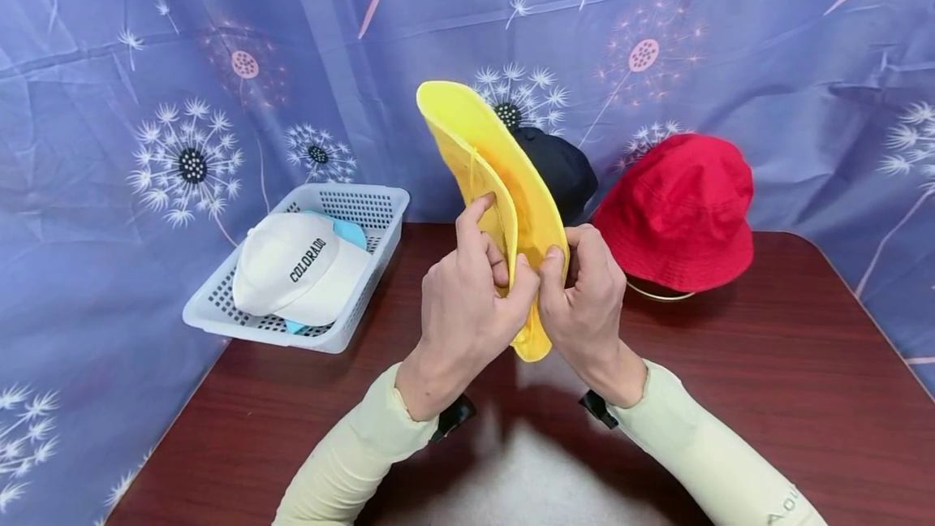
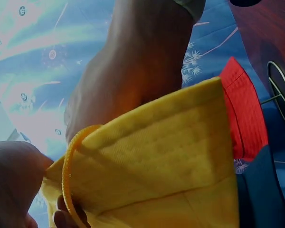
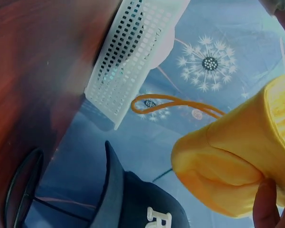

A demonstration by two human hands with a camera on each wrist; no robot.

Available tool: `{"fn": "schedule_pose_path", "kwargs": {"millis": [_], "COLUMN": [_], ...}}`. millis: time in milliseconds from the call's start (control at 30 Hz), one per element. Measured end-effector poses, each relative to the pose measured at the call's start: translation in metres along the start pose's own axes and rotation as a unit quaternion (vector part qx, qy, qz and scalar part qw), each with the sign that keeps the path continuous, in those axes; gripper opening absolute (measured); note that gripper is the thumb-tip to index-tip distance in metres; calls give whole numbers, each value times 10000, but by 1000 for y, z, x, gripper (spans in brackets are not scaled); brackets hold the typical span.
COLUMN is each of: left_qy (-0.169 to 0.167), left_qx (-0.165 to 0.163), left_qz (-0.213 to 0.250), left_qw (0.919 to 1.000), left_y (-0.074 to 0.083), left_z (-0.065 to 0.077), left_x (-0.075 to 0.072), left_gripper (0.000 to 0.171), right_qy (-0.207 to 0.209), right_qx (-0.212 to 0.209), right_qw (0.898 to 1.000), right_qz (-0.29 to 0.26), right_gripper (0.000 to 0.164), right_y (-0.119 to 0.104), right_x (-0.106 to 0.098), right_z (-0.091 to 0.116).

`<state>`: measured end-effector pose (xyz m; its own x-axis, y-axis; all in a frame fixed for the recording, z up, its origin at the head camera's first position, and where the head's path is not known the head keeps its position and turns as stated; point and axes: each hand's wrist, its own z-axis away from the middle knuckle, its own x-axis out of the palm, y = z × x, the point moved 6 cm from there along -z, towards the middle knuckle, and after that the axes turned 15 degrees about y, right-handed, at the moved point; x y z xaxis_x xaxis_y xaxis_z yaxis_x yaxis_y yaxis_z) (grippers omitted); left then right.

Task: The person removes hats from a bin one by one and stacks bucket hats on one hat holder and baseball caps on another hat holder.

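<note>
Held up above the table, a yellow bucket hat is folded on itself with its brim edges pointing up. My left hand pinches the near-left brim edge between thumb and fingers. On the other side, my right hand grips the brim, its thumb close to the left one. A yellow cord hangs by the brim in the left wrist view. The right wrist view shows its loop sticking out beside the creased crown. Part of the fingers behind the fabric is hidden.
At left, a pale plastic basket holds a white COLORADO cap with something light blue beneath. A dark cap stands behind the yellow hat, on a wire stand. A red bucket hat sits on another stand at right.
</note>
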<state>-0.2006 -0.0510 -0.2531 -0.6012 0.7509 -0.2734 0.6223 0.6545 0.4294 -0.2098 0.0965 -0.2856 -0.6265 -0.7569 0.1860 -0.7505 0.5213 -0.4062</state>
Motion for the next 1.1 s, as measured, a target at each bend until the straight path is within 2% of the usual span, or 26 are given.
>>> {"fn": "schedule_pose_path", "kwargs": {"millis": [200, 333, 700, 1100], "left_qy": [250, 458, 1020, 1460], "left_qx": [111, 93, -19, -151], "left_qz": [-36, -117, 81, 346], "left_qw": [9996, 9988, 9947, 9886], "left_y": [-4, -10, -23, -34], "left_z": [-6, -10, -22, -31], "left_x": [-9, -15, -27, -37], "left_gripper": [44, 37, 31, 29], "right_qy": [252, 424, 907, 1066], "right_qx": [163, 323, 472, 876], "right_qw": [9995, 9986, 9947, 9901], "right_qz": [-12, -73, 52, 249], "right_gripper": [20, 24, 29, 32], "right_y": [4, 8, 18, 29], "right_x": [-5, -9, -24, -33], "right_z": [-8, -14, -32, -41]}}
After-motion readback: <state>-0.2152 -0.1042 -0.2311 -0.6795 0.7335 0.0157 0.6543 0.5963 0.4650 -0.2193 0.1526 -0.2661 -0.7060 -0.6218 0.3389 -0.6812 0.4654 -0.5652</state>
